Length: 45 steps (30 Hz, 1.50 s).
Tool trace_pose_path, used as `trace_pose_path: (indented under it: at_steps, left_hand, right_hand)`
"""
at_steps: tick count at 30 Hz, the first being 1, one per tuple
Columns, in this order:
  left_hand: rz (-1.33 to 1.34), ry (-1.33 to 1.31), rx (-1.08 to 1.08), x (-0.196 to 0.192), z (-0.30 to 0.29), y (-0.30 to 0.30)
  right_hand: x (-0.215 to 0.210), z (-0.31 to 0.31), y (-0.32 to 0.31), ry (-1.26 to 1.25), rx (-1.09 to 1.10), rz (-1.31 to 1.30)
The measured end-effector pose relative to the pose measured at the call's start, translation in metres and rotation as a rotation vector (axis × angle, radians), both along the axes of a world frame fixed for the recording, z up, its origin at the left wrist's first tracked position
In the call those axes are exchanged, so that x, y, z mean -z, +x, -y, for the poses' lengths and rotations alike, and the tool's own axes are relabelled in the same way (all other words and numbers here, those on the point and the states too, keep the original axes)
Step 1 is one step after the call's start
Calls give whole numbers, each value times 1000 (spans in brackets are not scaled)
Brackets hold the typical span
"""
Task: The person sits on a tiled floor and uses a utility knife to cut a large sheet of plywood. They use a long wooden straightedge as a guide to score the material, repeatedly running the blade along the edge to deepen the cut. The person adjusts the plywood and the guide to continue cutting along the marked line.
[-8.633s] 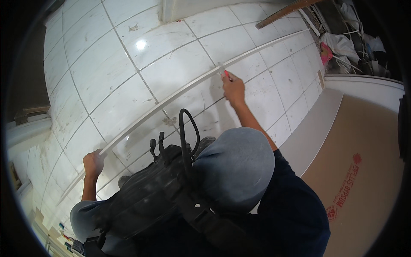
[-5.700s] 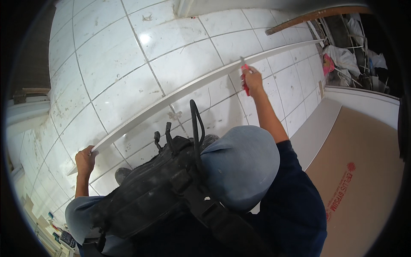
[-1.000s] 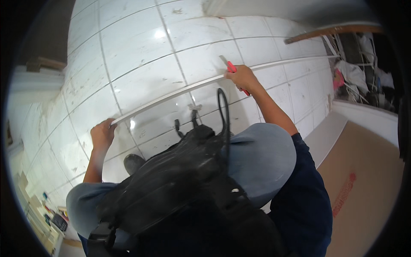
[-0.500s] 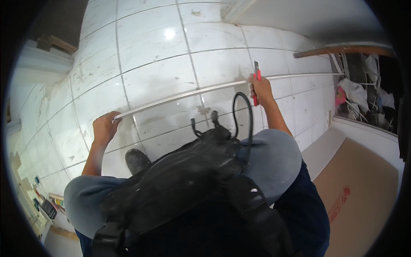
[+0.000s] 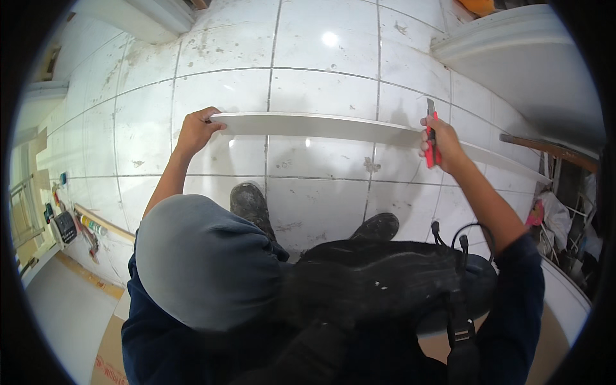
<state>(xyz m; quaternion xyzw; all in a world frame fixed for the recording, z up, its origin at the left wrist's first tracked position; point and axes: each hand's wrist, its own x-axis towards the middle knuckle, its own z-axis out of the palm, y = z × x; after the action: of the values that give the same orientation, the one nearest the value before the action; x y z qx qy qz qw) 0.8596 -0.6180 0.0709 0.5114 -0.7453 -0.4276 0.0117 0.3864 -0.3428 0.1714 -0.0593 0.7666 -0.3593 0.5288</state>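
A long, narrow white strip (image 5: 321,124) spans the view from left to right, above the tiled floor. Its left end is pinched between the thumb and fingers of my left hand (image 5: 196,133). My right hand (image 5: 447,144) is closed around a red utility knife (image 5: 431,151), whose blade points away from me. The fingers of that hand are at the strip too; whether they grip it or only touch it is hard to tell. Past my right hand the strip runs on toward the right side.
White floor tiles (image 5: 224,90) with smudges lie below. My dark shoes (image 5: 249,202) stand on them. Wall corners rise at the upper left and upper right (image 5: 507,45). Tools and a dark case (image 5: 65,227) lie at far left. Bags and clutter (image 5: 558,212) fill the far right beside a wooden edge (image 5: 545,146).
The view has turned. The strip has tilted, so its broad face now shows. Both hands keep their hold, and the knife stays in my right hand.
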Motion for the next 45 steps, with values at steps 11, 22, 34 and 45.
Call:
trace_pose_path:
  at_steps: [11, 22, 34, 45]
  left_hand:
    - [-313, -54, -115, 28, 31, -33]
    - [-283, -109, -113, 30, 35, -31]
    - [-256, -51, -112, 28, 35, -32]
    - [-286, -102, -98, 30, 30, -22]
  right_hand:
    - [85, 5, 34, -220, 699, 58]
    - [54, 100, 206, -149, 396, 230]
    - [68, 141, 240, -193, 604, 256]
    - [63, 155, 266, -220, 1, -171]
